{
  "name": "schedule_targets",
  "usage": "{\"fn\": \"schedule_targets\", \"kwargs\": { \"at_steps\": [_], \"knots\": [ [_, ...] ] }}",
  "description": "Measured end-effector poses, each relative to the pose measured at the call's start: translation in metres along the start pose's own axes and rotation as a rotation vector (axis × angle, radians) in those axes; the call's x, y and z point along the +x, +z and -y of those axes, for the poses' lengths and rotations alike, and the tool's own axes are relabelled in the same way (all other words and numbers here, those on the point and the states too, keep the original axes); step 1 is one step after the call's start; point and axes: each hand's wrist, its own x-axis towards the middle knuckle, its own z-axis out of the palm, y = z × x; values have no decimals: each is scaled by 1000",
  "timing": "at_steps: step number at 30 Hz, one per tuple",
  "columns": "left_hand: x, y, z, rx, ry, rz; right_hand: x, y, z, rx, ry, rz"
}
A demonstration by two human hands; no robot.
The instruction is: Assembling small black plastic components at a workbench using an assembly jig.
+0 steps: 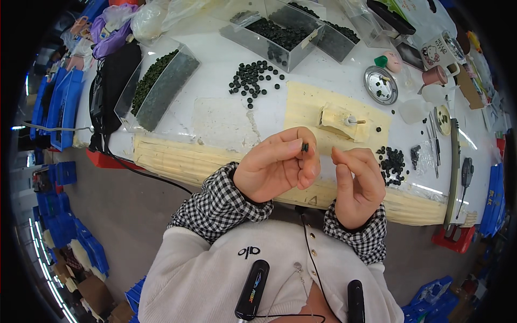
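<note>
Pinching a small dark round part [305,146] between thumb and fingertips, the left hand [277,167] holds it up at mid-frame over the white table [226,116]; this looks like an inspecting or fitting step. The right hand [355,185], just beside it, is loosely curled and seems to hold nothing, though I cannot tell for sure. A next move would call for a fine, steady grip on so small a piece. At upper left lies a clear tray [161,89] of dark parts; upper centre, clear boxes [285,32] of the same; right of centre a pale yellow block [336,118]; far right a round metal lid [381,84].
</note>
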Motion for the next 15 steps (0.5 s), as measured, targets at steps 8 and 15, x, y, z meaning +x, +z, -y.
{"fn": "schedule_targets", "kwargs": {
  "at_steps": [8, 15],
  "knots": [
    [-1, 1, 1, -22, 2, 15, 0, 0, 0, -3, 0, 11],
    [-2, 1, 1, -39, 15, 47, 0, 0, 1, -5, 0, 9]
  ]
}}
